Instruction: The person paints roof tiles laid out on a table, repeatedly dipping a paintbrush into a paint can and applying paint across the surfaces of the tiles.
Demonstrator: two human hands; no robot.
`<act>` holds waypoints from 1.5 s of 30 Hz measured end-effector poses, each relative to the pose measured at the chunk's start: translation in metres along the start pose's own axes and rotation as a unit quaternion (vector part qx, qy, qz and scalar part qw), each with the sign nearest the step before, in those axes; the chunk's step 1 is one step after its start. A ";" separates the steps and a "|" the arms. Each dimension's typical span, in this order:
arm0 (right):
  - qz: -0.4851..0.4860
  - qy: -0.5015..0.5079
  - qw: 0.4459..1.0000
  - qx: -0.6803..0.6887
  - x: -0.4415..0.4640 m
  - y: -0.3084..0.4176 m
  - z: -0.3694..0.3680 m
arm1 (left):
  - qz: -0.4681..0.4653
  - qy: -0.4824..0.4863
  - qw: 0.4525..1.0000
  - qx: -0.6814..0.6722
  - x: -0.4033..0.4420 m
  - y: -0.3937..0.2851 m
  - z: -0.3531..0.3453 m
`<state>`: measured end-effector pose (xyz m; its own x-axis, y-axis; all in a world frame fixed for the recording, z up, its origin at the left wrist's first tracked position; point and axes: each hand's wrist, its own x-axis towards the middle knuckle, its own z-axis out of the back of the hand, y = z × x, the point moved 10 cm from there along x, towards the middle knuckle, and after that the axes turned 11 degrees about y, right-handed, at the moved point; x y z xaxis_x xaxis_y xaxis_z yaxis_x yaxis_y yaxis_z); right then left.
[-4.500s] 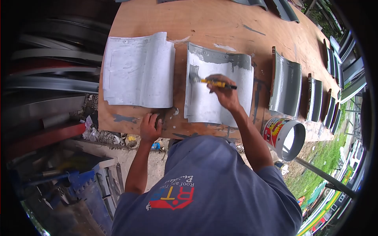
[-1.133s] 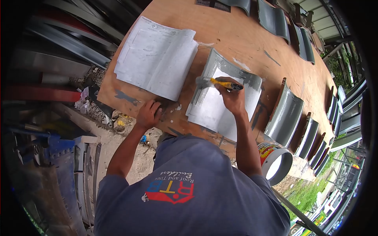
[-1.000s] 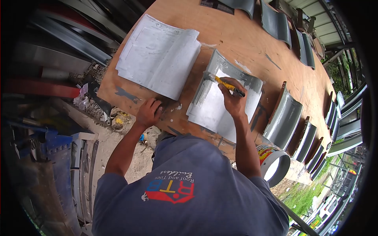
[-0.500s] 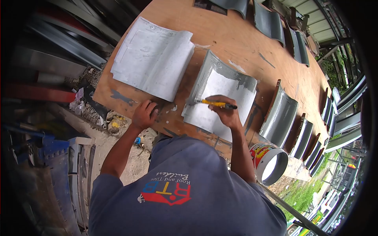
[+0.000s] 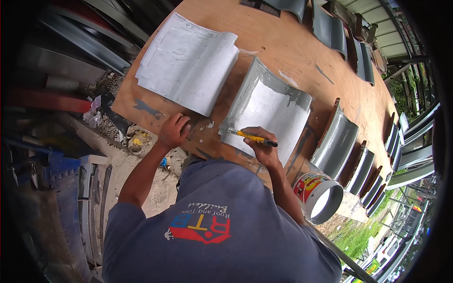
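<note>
My right hand point(image 5: 262, 147) is closed around a paintbrush point(image 5: 252, 137) with a yellow and black handle. Its bristles touch the near left edge of a curved roof tile point(image 5: 271, 113). Grey paint covers that tile's far and left borders, while the middle and right stay white. My left hand point(image 5: 173, 131) rests on the wooden table's near edge, fingers bent, to the left of this tile; whether anything lies under the fingers is hidden. Beyond the left hand lies a second roof tile point(image 5: 188, 63), white all over.
Grey-painted tiles, such as one wet-looking tile point(image 5: 336, 141), line the right of the wooden table point(image 5: 264, 42), with more grey tiles point(image 5: 329, 32) at the far side. A paint bucket point(image 5: 318, 197) stands tilted in view beside my right forearm. Metal beams point(image 5: 82, 40) lie at left.
My right hand has drawn the brush toward me along the tile's left border, leaving more grey there. My left hand stays at the table edge. The view has shifted slightly.
</note>
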<state>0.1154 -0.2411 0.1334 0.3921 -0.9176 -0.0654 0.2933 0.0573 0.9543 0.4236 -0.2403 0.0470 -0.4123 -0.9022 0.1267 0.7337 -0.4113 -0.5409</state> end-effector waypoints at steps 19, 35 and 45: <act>-0.067 0.041 0.994 0.080 0.012 -0.009 0.013 | -0.004 -0.001 1.000 -0.001 0.003 -0.003 0.001; 0.016 0.017 0.997 -0.067 -0.002 0.023 0.001 | -0.008 0.000 1.000 -0.004 0.004 -0.004 0.000; 0.063 -0.132 0.985 -0.089 -0.009 0.038 0.019 | 0.004 -0.003 1.000 0.007 0.000 0.001 -0.002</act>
<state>0.1066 -0.2384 0.1760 0.2025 -0.9675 0.1514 0.4132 0.2246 0.8825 0.4232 -0.2402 0.0450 -0.4025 -0.9064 0.1282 0.7446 -0.4056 -0.5302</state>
